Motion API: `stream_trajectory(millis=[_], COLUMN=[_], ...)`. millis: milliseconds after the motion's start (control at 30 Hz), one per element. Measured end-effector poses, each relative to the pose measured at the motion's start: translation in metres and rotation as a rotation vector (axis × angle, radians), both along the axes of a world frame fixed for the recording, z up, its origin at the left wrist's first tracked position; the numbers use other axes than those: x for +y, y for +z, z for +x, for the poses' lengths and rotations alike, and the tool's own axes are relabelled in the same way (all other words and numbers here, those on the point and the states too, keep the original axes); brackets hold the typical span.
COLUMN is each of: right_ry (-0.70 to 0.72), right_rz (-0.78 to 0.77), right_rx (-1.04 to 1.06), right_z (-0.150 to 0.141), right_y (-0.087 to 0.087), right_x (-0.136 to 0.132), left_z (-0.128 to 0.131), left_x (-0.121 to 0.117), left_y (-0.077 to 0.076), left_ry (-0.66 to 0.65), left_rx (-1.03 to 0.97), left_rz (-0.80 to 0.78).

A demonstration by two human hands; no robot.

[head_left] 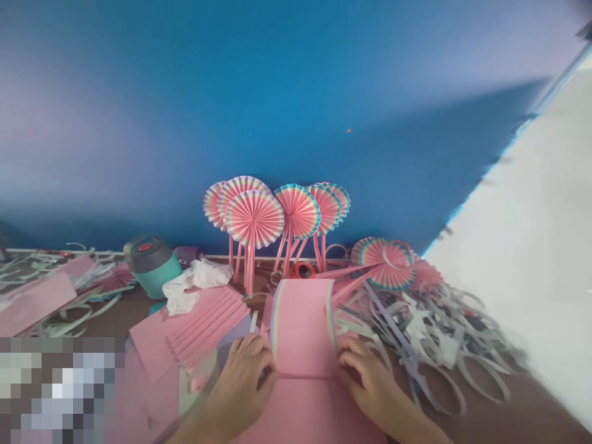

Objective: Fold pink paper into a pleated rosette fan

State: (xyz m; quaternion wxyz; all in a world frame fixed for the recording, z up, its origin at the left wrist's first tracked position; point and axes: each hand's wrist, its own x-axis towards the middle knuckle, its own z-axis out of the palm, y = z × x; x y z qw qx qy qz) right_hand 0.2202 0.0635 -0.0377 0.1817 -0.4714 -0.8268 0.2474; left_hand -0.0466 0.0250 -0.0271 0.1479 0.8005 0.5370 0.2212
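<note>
A pink paper strip (305, 327) with pale and bluish striped side edges stands curved up in front of me. My left hand (250, 370) pinches its left edge, fingers curled. On the opposite edge my right hand (363, 373) grips with thumb and bent fingers. Below the strip lies a plain pink sheet (305, 410), with a crease line where the two meet. Left of my left hand is a pleated pink paper (208, 324) on top of other pink sheets.
Round pleated paper fans (254, 219) on pink sticks stand against the blue wall (296, 92). More fans (386, 262) lie at right above a heap of paper strips (444, 333). A teal-and-grey bottle (152, 265) and crumpled white tissue (198, 280) are at left. A red tape roll (303, 270) sits behind the strip.
</note>
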Motion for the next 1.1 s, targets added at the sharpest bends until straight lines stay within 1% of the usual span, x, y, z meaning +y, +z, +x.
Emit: stream_trajectory(millis=[100, 433, 667, 833, 1100], right_ry=[-0.048, -0.089, -0.066, -0.033, -0.015], right_rz=[0.057, 0.002, -0.018, 0.01, 0.003], right_rx=[-0.016, 0.021, -0.002, -0.027, -0.017], right_z=[-0.0028, -0.0042, -0.0061, -0.0045, -0.0038], right_y=[-0.0027, -0.0094, -0.0043, -0.0072, -0.0089], right_x=[0.0004, 0.0013, 0.0009, 0.0006, -0.0009], left_z=[0.0013, 0.0049, 0.0074, 0.0073, 0.0079], left_x=[-0.0006, -0.0008, 0.0024, 0.0008, 0.0008], left_y=[-0.0021, -0.0015, 0.0026, 0.0037, 0.0058], left_ry=[0.051, 0.108, 0.119, 0.128, 0.132], left_rx=[0.021, 0.036, 0.05, 0.059, 0.067], left_rz=[-0.007, -0.094, -0.157, -0.174, -0.187])
